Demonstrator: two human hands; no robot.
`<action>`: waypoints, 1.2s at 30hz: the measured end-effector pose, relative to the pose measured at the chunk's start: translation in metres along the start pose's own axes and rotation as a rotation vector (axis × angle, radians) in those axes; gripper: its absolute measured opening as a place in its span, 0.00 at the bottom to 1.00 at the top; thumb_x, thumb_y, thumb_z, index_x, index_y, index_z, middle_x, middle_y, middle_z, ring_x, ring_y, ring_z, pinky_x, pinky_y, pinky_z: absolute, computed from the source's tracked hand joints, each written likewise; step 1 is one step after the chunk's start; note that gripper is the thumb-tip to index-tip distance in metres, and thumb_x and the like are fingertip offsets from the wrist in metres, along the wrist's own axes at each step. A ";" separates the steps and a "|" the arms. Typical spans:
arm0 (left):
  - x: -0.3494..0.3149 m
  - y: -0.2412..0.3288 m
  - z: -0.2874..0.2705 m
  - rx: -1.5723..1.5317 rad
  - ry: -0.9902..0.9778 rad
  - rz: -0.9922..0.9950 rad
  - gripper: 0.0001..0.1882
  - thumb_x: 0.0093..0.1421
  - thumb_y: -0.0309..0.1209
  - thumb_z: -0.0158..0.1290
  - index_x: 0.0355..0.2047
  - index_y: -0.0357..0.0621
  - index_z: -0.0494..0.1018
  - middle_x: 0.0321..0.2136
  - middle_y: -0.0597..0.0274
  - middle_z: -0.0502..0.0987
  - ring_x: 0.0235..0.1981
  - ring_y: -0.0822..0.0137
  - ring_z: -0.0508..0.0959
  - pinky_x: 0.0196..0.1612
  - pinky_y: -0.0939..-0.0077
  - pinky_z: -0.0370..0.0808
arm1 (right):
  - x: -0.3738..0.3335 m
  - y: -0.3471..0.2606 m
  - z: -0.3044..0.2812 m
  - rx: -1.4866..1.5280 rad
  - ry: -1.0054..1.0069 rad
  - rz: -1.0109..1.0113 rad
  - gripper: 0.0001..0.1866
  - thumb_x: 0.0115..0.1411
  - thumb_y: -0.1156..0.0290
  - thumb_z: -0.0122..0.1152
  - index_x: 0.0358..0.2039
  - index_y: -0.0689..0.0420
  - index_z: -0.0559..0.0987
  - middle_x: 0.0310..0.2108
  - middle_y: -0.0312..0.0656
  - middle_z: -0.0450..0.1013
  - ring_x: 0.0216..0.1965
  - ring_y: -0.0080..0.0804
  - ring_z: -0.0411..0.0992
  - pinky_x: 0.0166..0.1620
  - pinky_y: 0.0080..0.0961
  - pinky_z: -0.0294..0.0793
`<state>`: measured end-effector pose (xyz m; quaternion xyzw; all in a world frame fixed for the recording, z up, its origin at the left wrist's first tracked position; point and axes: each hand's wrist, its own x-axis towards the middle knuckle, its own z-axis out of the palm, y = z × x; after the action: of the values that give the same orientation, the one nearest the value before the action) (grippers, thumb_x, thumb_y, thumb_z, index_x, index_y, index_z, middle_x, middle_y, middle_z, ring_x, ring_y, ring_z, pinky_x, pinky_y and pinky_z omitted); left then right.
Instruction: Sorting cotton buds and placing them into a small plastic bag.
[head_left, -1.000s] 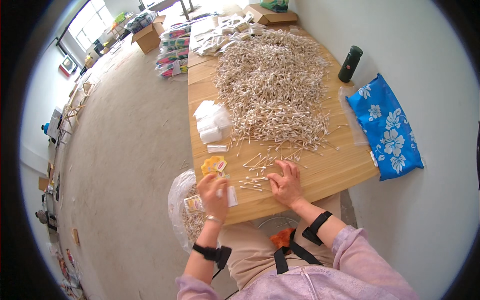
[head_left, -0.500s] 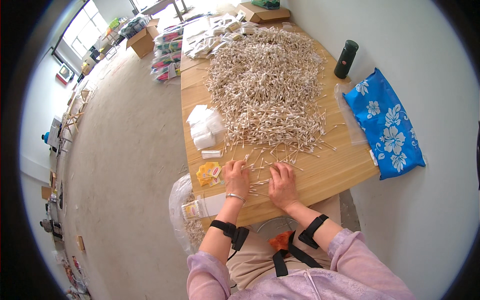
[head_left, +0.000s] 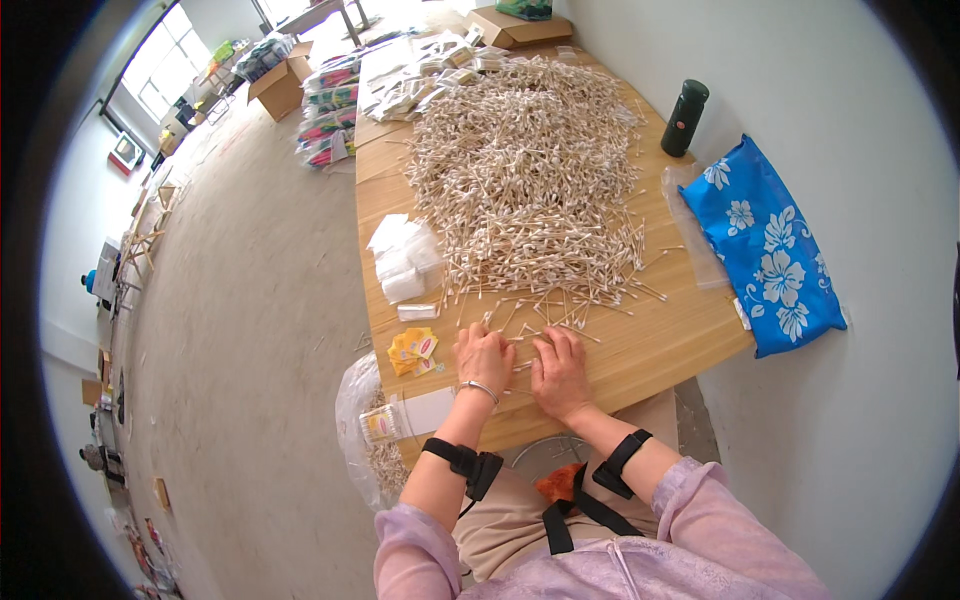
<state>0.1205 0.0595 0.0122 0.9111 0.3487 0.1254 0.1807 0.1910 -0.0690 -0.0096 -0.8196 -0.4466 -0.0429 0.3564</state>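
Note:
A large heap of cotton swabs (head_left: 530, 170) covers much of the wooden table (head_left: 690, 335). At its near edge, my left hand (head_left: 484, 358) has its fingers curled down round a few loose swabs. My right hand (head_left: 560, 370) sits just beside it, knuckles bent, fingertips closed on swabs at the tabletop. A few swab ends show in the narrow gap between the hands; the palms hide the rest. Left of my left hand lie small yellow printed cards (head_left: 413, 350). A filled pack of swabs (head_left: 380, 424) rests at the table's left corner beside a white strip (head_left: 428, 412).
Clear plastic bags (head_left: 404, 262) are stacked at the table's left edge, with packed bags (head_left: 425, 80) farther back. A dark green bottle (head_left: 685, 118) and a blue floral pouch (head_left: 768, 250) stand by the right wall. A plastic sack of swabs (head_left: 362, 430) hangs below the left corner.
My left hand has shifted slightly right, closer to my right hand, narrowing the gap over the loose swabs. My right hand has hardly moved. The view has shifted slightly.

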 end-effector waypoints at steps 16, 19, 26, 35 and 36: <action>-0.029 -0.045 -0.030 -0.276 -0.065 0.133 0.05 0.56 0.26 0.54 0.33 0.39 0.74 0.26 0.52 0.76 0.34 0.52 0.75 0.38 0.62 0.72 | 0.000 -0.002 0.001 0.016 0.051 -0.021 0.20 0.53 0.79 0.47 0.48 0.65 0.68 0.50 0.50 0.63 0.56 0.48 0.58 0.61 0.41 0.57; -0.039 -0.050 -0.042 -0.173 0.035 0.232 0.05 0.56 0.25 0.55 0.33 0.40 0.76 0.27 0.54 0.76 0.34 0.53 0.75 0.36 0.64 0.73 | -0.001 0.002 0.003 0.060 0.069 -0.005 0.18 0.53 0.79 0.47 0.47 0.65 0.69 0.50 0.51 0.63 0.56 0.48 0.58 0.61 0.41 0.56; -0.112 -0.105 -0.101 -0.256 0.032 -0.098 0.04 0.51 0.22 0.58 0.28 0.41 0.76 0.26 0.57 0.75 0.28 0.62 0.75 0.33 0.71 0.72 | 0.000 0.001 -0.001 0.096 0.104 -0.003 0.17 0.54 0.83 0.45 0.45 0.64 0.69 0.49 0.50 0.63 0.55 0.49 0.59 0.60 0.41 0.57; -0.218 -0.214 -0.099 -0.286 0.010 -0.567 0.08 0.47 0.22 0.61 0.27 0.38 0.74 0.23 0.60 0.73 0.25 0.66 0.75 0.30 0.75 0.73 | -0.001 0.001 -0.001 0.079 0.068 -0.014 0.18 0.53 0.82 0.44 0.47 0.66 0.68 0.51 0.50 0.62 0.56 0.49 0.57 0.61 0.41 0.56; -0.225 -0.226 -0.094 -0.285 0.012 -0.570 0.08 0.47 0.22 0.61 0.27 0.38 0.74 0.23 0.60 0.73 0.25 0.66 0.75 0.30 0.75 0.73 | -0.002 0.000 -0.001 0.090 0.065 -0.012 0.18 0.53 0.82 0.44 0.47 0.66 0.68 0.51 0.50 0.62 0.56 0.49 0.57 0.61 0.41 0.56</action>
<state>-0.2091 0.0855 -0.0205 0.7413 0.5700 0.1227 0.3324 0.1904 -0.0706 -0.0098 -0.7982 -0.4410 -0.0517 0.4070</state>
